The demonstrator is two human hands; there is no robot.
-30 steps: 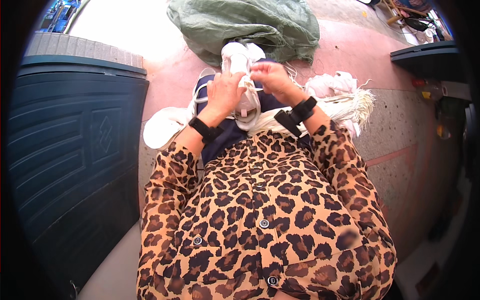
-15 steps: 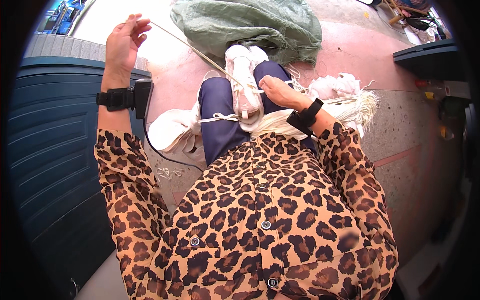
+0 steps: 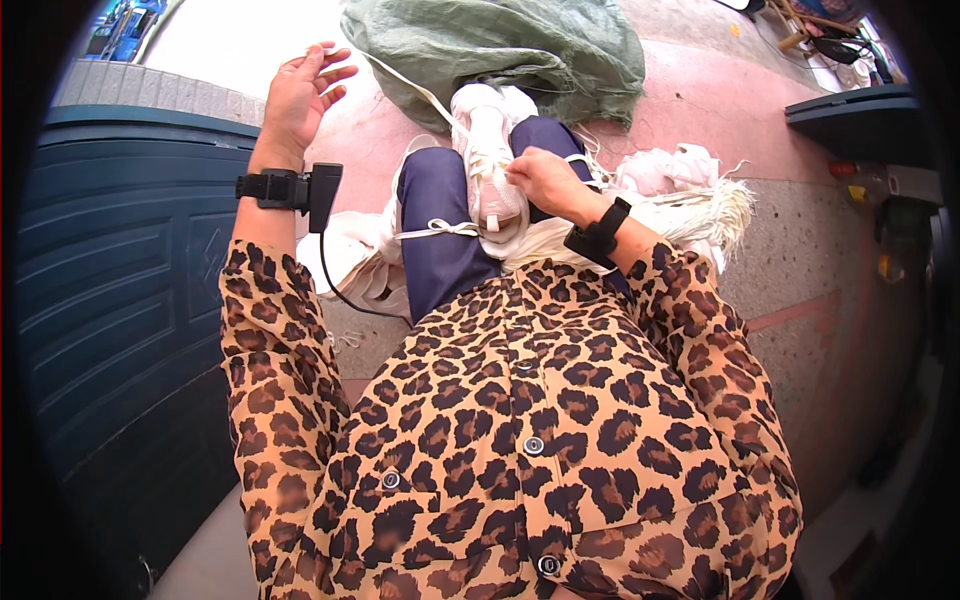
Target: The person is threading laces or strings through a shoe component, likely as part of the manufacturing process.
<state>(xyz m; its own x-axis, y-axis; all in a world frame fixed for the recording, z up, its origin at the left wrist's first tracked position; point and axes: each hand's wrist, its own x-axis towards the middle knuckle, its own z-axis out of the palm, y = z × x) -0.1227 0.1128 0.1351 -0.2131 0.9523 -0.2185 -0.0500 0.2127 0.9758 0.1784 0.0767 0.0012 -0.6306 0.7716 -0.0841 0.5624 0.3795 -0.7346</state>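
Observation:
A white sneaker with a pinkish toe or heel part sits between my knees. From it a flat white shoelace runs up to the left in a slack curve. My left hand is raised at the upper left, the lace's end pinched at its thumb and forefinger and the other fingers loosely spread. Close over the sneaker's right side, my right hand is closed, fingertips together at the lacing; what they grip is hidden. A bundle of cream laces lies across my right thigh.
Beyond my knees lies a green woven sack. White shoes are heaped on the left, and whitish-pink ones on the right. A blue panelled door stands at the left. A thin lace is tied around my left thigh.
My left hand has moved to the right, and the lace has gone from taut to slack. My right hand has shifted slightly left, and its fingers have curled in at the sneaker.

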